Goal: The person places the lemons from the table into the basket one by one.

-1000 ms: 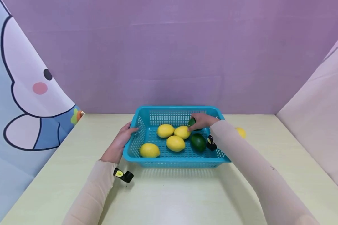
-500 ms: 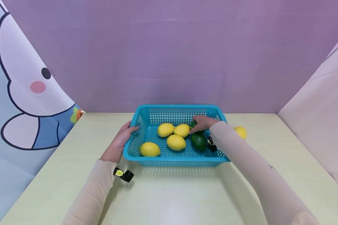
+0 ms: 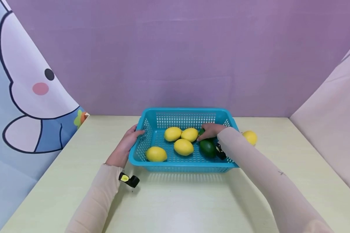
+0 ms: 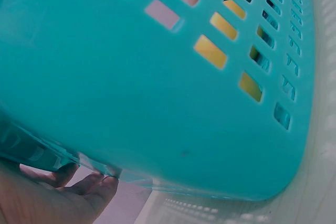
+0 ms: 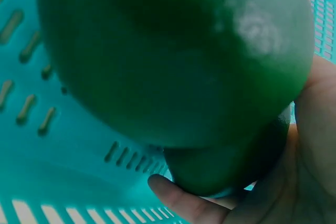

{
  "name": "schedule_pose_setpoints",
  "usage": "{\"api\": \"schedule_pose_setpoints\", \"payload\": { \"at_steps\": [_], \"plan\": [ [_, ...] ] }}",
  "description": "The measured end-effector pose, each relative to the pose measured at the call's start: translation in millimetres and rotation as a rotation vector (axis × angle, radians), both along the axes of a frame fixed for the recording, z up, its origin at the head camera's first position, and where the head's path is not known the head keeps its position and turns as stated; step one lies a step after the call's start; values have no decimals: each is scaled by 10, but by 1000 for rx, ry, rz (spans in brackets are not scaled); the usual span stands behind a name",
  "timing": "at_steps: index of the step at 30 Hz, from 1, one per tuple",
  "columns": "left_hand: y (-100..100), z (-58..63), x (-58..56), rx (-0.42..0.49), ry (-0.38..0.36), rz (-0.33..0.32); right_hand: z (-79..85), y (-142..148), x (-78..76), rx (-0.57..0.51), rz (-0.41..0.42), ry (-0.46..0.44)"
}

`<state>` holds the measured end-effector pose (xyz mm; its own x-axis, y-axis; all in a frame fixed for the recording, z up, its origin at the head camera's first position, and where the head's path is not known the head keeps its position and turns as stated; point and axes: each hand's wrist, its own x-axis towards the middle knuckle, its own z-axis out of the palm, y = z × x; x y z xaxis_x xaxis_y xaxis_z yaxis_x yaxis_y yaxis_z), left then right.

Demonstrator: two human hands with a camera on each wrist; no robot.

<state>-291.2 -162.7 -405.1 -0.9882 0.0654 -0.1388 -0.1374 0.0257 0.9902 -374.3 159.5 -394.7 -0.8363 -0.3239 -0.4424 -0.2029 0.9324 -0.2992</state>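
My left hand (image 3: 125, 144) grips the left rim of a blue plastic basket (image 3: 183, 164), thumb over the edge. In the left wrist view, the fingers (image 4: 100, 192) curl at the basket's rim. Inside the back right of the basket, my right hand (image 3: 212, 130) holds a dark green avocado (image 5: 226, 169), mostly hidden by the hand in the head view. A second avocado (image 3: 207, 149) lies just in front of it and fills much of the right wrist view. Several yellow lemons (image 3: 183, 147) rest on the basket floor, left of the right hand.
One more lemon (image 3: 250, 137) is outside the basket on the right, partly behind my right sleeve (image 3: 259, 165). The basket stands on a pale table (image 3: 175, 200), close to a purple backdrop (image 3: 175, 58). A printed cloth (image 3: 26, 81) hangs along the left side.
My right hand has moved slightly right and nearer to me inside the basket, with the avocado in its fingers. My left hand stays on the rim.
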Motion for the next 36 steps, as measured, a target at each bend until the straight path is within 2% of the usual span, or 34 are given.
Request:
{"api": "schedule_pose_setpoints", "payload": {
  "at_steps": [9, 23, 29, 36],
  "plan": [
    [2, 23, 18, 20, 15, -20, 34, 21, 35, 9, 5, -38],
    [-18, 43, 48, 14, 9, -28, 243, 37, 93, 7, 21, 5],
    [-24, 50, 50, 10, 16, -28, 360, 128, 86, -47, 104, 18],
    [-20, 43, 48, 9, 19, -31, 478, 294, 44, -175, 103, 57]
  ]
}}
